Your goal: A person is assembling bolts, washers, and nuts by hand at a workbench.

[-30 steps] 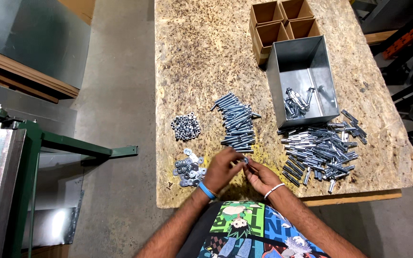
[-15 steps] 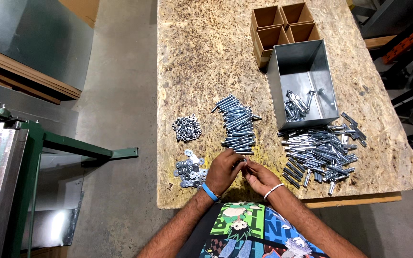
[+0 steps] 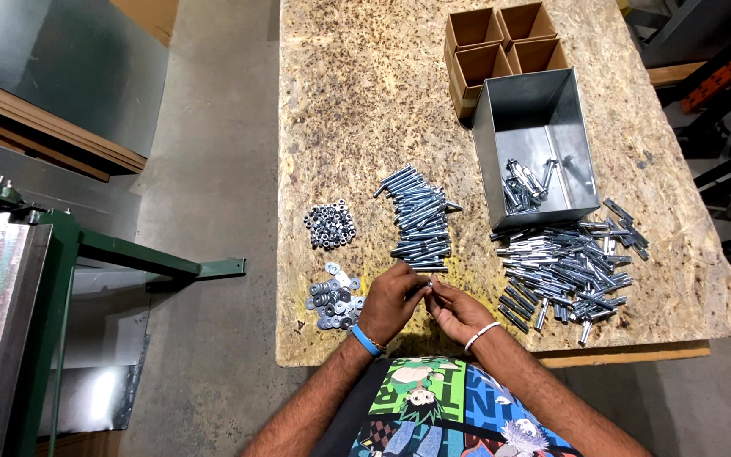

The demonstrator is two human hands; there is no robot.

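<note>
Workshop bench, chipboard table (image 3: 357,101) over a concrete floor, with a metal bin (image 3: 535,144) and cardboard boxes (image 3: 505,42) at the far side. My left hand (image 3: 389,300) and right hand (image 3: 458,311) meet at the near edge, fingers pinched together on one bolt (image 3: 423,288), just below the row of bolts (image 3: 420,222) and beside the washers (image 3: 333,298). Compared with a second ago, both hands sit in the same spot and the piles are unchanged, so I judge the fitting is still in progress; only my head has shifted slightly.
</note>
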